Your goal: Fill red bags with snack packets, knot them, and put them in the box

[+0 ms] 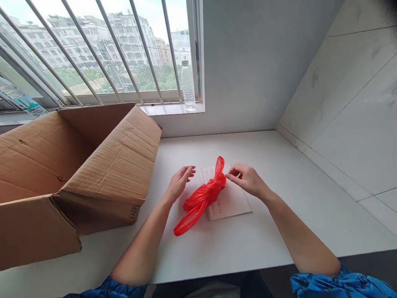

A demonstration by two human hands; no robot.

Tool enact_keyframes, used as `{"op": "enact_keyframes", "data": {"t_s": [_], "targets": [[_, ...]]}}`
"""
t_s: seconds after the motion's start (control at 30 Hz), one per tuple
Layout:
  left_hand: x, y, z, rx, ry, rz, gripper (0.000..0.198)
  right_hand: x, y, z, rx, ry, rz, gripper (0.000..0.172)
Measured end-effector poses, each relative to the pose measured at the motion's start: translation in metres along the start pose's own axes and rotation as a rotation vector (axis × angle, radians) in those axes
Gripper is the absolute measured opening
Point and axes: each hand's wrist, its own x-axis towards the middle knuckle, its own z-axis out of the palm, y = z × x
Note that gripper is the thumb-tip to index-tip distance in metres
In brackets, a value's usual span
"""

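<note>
A red plastic bag (pixel 206 192), bunched up with its looped handles sticking out at both ends, lies over a white printed sheet or booklet (pixel 234 200) on the white table. To the left of the bag, my left hand (pixel 180 181) is raised with its fingers apart and nothing in them. On the other side, my right hand (pixel 246 179) has thumb and forefinger close together at the bag's right edge; whether they grip a bit of it is too small to tell.
A large open cardboard box (pixel 114 161) stands on the left of the table (pixel 223 252). A clear bottle (pixel 188 89) is upright on the windowsill, and another bottle (pixel 26 103) leans behind the box. Walls border the table at the back and right.
</note>
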Motion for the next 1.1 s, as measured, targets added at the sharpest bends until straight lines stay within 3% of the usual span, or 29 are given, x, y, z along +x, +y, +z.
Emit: {"op": "enact_keyframes", "data": {"t_s": [0.17,0.27,0.4,0.5,0.57,0.67,0.77,0.87,0.97,1.1], "targets": [[-0.021,0.009,-0.013,0.199,-0.462,-0.104,0.056,-0.003,0.009,0.022,-0.108,-0.183,0.055,0.035],[-0.030,0.011,-0.007,0.328,-0.555,-0.076,0.057,-0.004,0.012,0.037,-0.049,-0.146,0.077,0.033],[-0.029,0.001,0.004,0.337,-0.475,0.000,0.031,-0.004,0.011,0.042,0.420,-0.058,0.258,0.037],[-0.019,-0.012,-0.003,0.202,-0.318,-0.038,0.034,-0.004,0.014,0.032,0.736,0.072,0.372,0.047],[-0.013,-0.018,-0.013,0.150,-0.216,-0.041,0.040,-0.004,0.018,0.022,0.788,0.155,0.382,0.046],[-0.012,-0.016,-0.019,0.162,-0.051,0.082,0.041,-0.006,0.025,0.011,0.643,0.153,0.339,0.041],[-0.021,-0.006,-0.001,0.319,0.138,0.309,0.030,-0.009,0.027,0.016,0.301,0.081,0.203,0.036],[-0.032,-0.001,0.032,0.572,0.054,0.467,0.033,-0.010,0.027,0.036,0.078,0.008,0.001,0.032],[-0.035,-0.003,0.050,0.716,-0.001,0.434,0.044,-0.009,0.025,0.054,0.049,-0.019,-0.083,0.031],[-0.035,0.003,0.044,0.521,0.106,0.260,0.037,-0.009,0.020,0.046,0.131,0.233,-0.048,0.028]]}}
